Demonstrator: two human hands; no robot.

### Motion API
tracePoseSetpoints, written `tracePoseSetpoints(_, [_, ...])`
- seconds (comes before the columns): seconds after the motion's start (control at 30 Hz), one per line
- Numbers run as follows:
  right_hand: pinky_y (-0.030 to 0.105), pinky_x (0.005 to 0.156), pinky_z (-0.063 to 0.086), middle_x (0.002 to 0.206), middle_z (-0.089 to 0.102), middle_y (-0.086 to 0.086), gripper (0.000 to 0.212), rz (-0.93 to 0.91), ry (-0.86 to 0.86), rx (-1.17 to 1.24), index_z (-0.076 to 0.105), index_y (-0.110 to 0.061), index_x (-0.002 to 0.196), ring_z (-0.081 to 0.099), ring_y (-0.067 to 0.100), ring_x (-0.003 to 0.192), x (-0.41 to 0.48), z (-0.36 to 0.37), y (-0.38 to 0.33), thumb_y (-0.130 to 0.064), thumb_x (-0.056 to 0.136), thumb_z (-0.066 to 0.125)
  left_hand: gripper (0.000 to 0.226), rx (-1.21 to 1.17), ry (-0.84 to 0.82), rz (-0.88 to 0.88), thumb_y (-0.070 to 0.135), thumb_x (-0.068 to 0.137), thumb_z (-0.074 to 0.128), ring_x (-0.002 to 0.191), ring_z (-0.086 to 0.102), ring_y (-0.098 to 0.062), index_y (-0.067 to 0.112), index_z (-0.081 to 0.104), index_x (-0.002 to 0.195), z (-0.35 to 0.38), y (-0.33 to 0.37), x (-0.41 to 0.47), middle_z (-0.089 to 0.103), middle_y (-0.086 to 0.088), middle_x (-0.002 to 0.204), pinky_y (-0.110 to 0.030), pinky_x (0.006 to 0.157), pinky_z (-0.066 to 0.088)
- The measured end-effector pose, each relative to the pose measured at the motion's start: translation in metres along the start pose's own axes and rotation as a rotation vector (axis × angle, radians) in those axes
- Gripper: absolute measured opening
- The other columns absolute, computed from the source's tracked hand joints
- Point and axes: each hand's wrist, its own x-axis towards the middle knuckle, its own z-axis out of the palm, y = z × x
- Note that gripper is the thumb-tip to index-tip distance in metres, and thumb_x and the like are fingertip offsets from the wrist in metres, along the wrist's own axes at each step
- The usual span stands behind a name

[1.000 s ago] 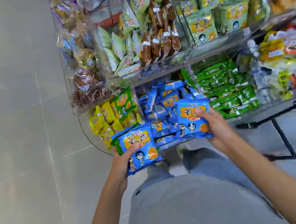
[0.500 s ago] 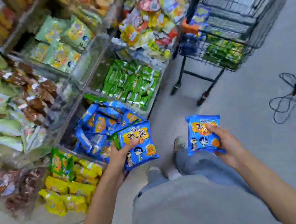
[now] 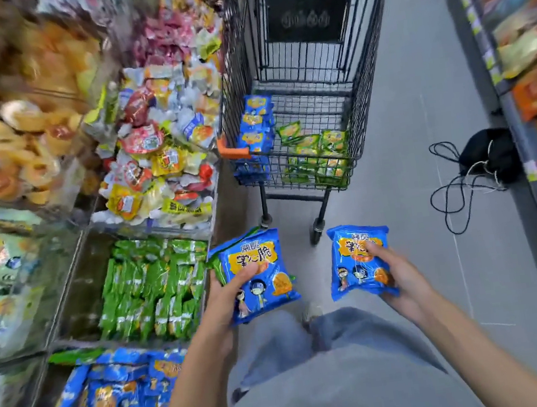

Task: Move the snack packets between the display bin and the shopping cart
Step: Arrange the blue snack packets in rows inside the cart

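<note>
Left hand grasps a blue snack packet, label "掌心脆", cartoon children below. Right hand grasps a matching packet, thumb across its label. Both are held between display bin and shopping cart.

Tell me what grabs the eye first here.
A bright blue plastic snack packet gripped in the left hand and a matching blue packet in the right hand fill the centre. Just ahead stands a black wire shopping cart, with more blue packets stacked against its shelf-side wall and green packets beside them.
</note>
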Motion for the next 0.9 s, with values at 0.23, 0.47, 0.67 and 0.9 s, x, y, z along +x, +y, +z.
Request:
tracePoseSetpoints(0.23, [0.024,0.045,0.053,0.075,0.074,0.006,0.011,0.065,-0.016,0.048,0.06,-0.011,0.096,0.07,0.019,0.06,0.071,0.048,-0.07,-0.019,0.09,0.055,0.091,0.015,0.062,0.034,0.023,0.048,0.088,0.088,0.07,-0.03,0.006,0.05,0.129,0.028,0.064,0.068,0.071,-0.015,0.107,-0.044,0.076,0.056])
tracePoseSetpoints(0.47, [0.025,0.047,0.053,0.072,0.074,0.005,0.009,0.127,0.064,0.121,0.063,-0.012,0.091,0.069,0.018,0.055,0.165,0.118,-0.136,-0.02,0.087,0.061,0.079,0.07,0.043,0.103,0.02,0.056,0.086,0.084,0.072,-0.026,0.012,0.051,0.126,0.051,0.163,0.174,0.073,-0.01,0.102,-0.036,0.064,0.058])
tracePoseSetpoints(0.67, [0.021,0.047,0.052,0.058,0.07,-0.002,0.009,0.14,0.14,0.149,0.06,-0.017,0.08,0.064,0.011,0.045,0.267,0.181,-0.208,-0.021,0.088,0.06,0.121,0.157,0.091,0.117,0.045,0.035,0.087,0.098,0.068,-0.027,0.024,0.031,0.14,0.065,0.256,0.274,0.066,-0.007,0.118,-0.049,0.088,0.053])
tracePoseSetpoints(0.9, [0.015,0.038,0.038,0.054,0.057,0.0,0.011,0.134,0.194,0.011,0.049,-0.017,0.078,0.051,0.013,0.047,0.431,0.225,-0.283,-0.018,0.088,0.052,0.104,0.215,0.112,0.187,0.044,0.035,0.089,0.097,0.066,-0.031,0.011,0.051,0.126,0.098,0.339,0.387,0.067,-0.015,0.115,-0.05,0.085,0.054])
